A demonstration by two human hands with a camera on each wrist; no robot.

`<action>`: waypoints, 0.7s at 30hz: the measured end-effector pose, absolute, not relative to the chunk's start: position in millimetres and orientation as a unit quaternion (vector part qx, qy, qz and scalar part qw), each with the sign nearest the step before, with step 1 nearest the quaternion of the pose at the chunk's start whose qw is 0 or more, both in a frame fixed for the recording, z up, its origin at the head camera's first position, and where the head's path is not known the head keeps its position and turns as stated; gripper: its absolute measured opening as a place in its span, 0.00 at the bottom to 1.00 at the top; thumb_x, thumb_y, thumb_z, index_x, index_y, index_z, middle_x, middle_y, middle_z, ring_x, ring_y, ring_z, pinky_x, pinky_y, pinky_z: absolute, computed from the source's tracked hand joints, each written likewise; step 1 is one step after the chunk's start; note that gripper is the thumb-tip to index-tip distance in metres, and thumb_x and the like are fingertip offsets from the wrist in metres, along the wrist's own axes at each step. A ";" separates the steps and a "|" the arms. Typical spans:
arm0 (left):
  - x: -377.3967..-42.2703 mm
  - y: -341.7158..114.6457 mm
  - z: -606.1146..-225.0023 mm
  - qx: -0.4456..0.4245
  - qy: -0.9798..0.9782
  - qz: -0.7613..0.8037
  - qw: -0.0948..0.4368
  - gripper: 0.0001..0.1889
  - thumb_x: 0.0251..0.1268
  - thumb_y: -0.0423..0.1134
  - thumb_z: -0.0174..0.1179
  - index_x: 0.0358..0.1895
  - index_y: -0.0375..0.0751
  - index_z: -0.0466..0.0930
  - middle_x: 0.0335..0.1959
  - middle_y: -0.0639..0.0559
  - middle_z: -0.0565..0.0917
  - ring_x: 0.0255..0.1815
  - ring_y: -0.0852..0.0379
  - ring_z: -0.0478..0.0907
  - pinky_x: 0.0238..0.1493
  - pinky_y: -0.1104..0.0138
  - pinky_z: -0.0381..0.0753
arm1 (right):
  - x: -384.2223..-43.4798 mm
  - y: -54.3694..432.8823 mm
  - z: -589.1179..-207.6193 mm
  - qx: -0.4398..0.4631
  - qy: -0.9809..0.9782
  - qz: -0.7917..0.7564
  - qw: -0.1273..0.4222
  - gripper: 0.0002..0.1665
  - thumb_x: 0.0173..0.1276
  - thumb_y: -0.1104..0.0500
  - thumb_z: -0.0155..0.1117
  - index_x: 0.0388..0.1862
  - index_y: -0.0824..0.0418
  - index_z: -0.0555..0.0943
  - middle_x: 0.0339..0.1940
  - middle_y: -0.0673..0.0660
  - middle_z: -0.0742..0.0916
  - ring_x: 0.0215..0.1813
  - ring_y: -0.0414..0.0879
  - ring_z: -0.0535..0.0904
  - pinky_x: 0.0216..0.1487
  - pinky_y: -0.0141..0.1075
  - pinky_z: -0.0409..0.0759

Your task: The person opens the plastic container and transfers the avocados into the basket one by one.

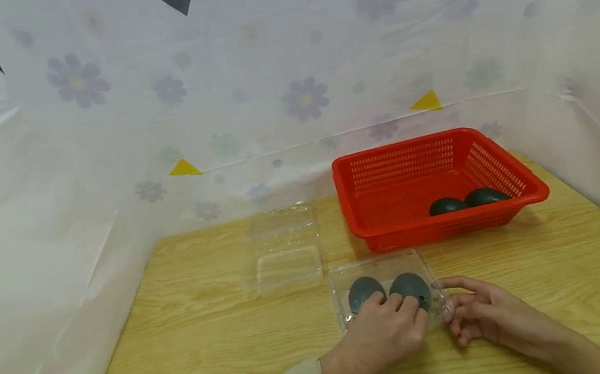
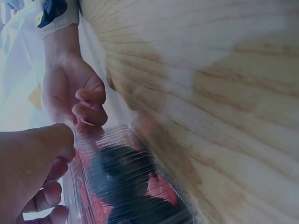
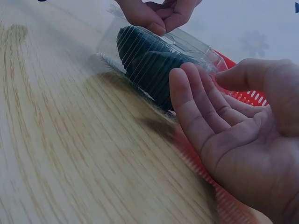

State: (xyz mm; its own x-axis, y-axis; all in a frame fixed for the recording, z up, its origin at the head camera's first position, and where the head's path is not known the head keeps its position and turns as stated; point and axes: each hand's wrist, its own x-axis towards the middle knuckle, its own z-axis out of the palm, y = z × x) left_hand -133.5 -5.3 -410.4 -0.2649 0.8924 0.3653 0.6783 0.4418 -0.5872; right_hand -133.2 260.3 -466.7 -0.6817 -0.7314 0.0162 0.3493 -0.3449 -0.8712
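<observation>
Two dark green avocados (image 1: 409,288) lie side by side in a clear plastic box (image 1: 337,280) on the wooden table, in front of the red basket. In both wrist views they show through the box's ridged wall. My left hand (image 1: 381,335) reaches over the near part of the box, its curled fingers and thumb pinching the upper edge. At the right corner, my right hand (image 1: 491,314) holds the box's side between thumb and fingers. The right wrist view shows this hand (image 3: 243,121) palm up, fingers slightly bent against the plastic.
A red slotted basket (image 1: 361,230) stands at the back right, with two more avocados (image 1: 485,196) in its near right corner. Left of it lies another clear plastic box (image 1: 287,252), opened out. White flowered sheeting (image 1: 236,92) encloses the table's back and sides.
</observation>
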 end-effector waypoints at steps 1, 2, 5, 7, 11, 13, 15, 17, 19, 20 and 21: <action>-133.2 -4.7 -410.5 -0.502 -0.780 0.160 0.336 0.12 0.74 0.39 0.53 0.30 0.55 0.80 0.28 0.62 0.78 0.25 0.65 0.76 0.25 0.73 0.74 | -133.2 260.7 -466.8 -0.208 0.457 -0.795 0.341 0.27 0.81 0.69 0.31 0.76 0.60 0.54 0.53 0.58 0.83 0.50 0.47 0.82 0.53 0.40 0.84; -132.8 -4.2 -410.5 -0.501 -0.782 0.161 0.334 0.11 0.74 0.39 0.53 0.30 0.55 0.80 0.28 0.61 0.78 0.25 0.65 0.76 0.25 0.73 0.74 | -133.2 260.9 -467.1 -0.208 0.455 -0.796 0.341 0.27 0.81 0.70 0.31 0.76 0.60 0.54 0.53 0.58 0.83 0.50 0.47 0.82 0.53 0.40 0.84; -131.4 -2.8 -410.4 -0.492 -0.785 0.163 0.340 0.10 0.73 0.40 0.55 0.31 0.56 0.80 0.28 0.62 0.78 0.25 0.65 0.75 0.24 0.73 0.73 | -133.4 260.6 -466.6 -0.193 0.467 -0.794 0.337 0.26 0.81 0.69 0.34 0.75 0.59 0.56 0.52 0.56 0.83 0.48 0.46 0.82 0.51 0.39 0.84; -130.6 -1.8 -410.0 -0.489 -0.787 0.168 0.336 0.08 0.73 0.41 0.56 0.33 0.56 0.80 0.29 0.62 0.79 0.25 0.65 0.76 0.25 0.72 0.74 | -133.5 259.9 -466.1 -0.185 0.473 -0.795 0.332 0.25 0.82 0.68 0.35 0.74 0.59 0.58 0.51 0.56 0.83 0.47 0.45 0.82 0.50 0.39 0.85; -130.3 0.8 -409.4 -0.489 -0.793 0.176 0.317 0.06 0.73 0.42 0.56 0.37 0.56 0.82 0.31 0.61 0.80 0.28 0.64 0.78 0.28 0.72 0.78 | -134.5 258.6 -465.0 -0.179 0.476 -0.798 0.324 0.24 0.81 0.68 0.36 0.73 0.58 0.60 0.50 0.55 0.84 0.46 0.44 0.83 0.49 0.38 0.85; -130.7 1.8 -409.5 -0.492 -0.794 0.176 0.311 0.07 0.74 0.41 0.56 0.38 0.56 0.82 0.31 0.61 0.80 0.28 0.65 0.78 0.29 0.72 0.79 | -135.3 258.3 -464.3 -0.177 0.475 -0.799 0.324 0.24 0.81 0.68 0.36 0.72 0.58 0.60 0.49 0.55 0.84 0.45 0.44 0.83 0.49 0.38 0.85; -131.4 2.5 -409.6 -0.496 -0.793 0.175 0.309 0.06 0.74 0.41 0.55 0.38 0.55 0.82 0.30 0.61 0.79 0.28 0.65 0.78 0.30 0.72 0.79 | -135.9 258.0 -463.7 -0.175 0.478 -0.798 0.323 0.23 0.81 0.68 0.37 0.72 0.58 0.60 0.49 0.55 0.84 0.45 0.44 0.83 0.49 0.38 0.85; -132.1 2.8 -410.1 -0.499 -0.789 0.175 0.312 0.07 0.74 0.40 0.55 0.38 0.54 0.82 0.30 0.61 0.78 0.28 0.66 0.78 0.29 0.72 0.80 | -136.2 257.9 -463.0 -0.171 0.484 -0.795 0.322 0.23 0.81 0.68 0.38 0.71 0.58 0.60 0.48 0.54 0.84 0.44 0.43 0.82 0.49 0.38 0.85; -132.7 2.8 -410.8 -0.501 -0.785 0.176 0.320 0.07 0.74 0.40 0.55 0.38 0.54 0.82 0.28 0.61 0.78 0.27 0.66 0.77 0.28 0.72 0.79 | -136.3 257.7 -462.6 -0.166 0.494 -0.791 0.320 0.23 0.81 0.68 0.39 0.71 0.57 0.61 0.47 0.54 0.84 0.44 0.43 0.82 0.49 0.37 0.85; -132.8 2.9 -411.0 -0.502 -0.783 0.176 0.323 0.07 0.74 0.40 0.55 0.38 0.55 0.82 0.28 0.61 0.77 0.27 0.66 0.77 0.27 0.72 0.78 | -136.4 257.3 -462.3 -0.163 0.499 -0.789 0.319 0.22 0.81 0.68 0.40 0.70 0.57 0.61 0.47 0.53 0.84 0.43 0.43 0.82 0.49 0.37 0.85; -133.0 3.0 -411.2 -0.502 -0.781 0.177 0.327 0.07 0.74 0.41 0.55 0.38 0.55 0.82 0.28 0.61 0.77 0.27 0.66 0.77 0.27 0.73 0.78 | -136.3 256.9 -462.0 -0.162 0.504 -0.787 0.317 0.22 0.80 0.68 0.40 0.69 0.57 0.62 0.46 0.53 0.84 0.43 0.42 0.82 0.48 0.37 0.85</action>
State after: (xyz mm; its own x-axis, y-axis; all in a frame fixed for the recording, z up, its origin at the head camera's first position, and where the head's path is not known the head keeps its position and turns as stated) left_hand -133.0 3.0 -411.2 -0.2828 0.8993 0.3335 0.6682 0.4342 -0.6041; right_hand -136.3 256.9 -462.0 -0.7472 -0.6615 -0.0642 0.3355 -0.2920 -0.8956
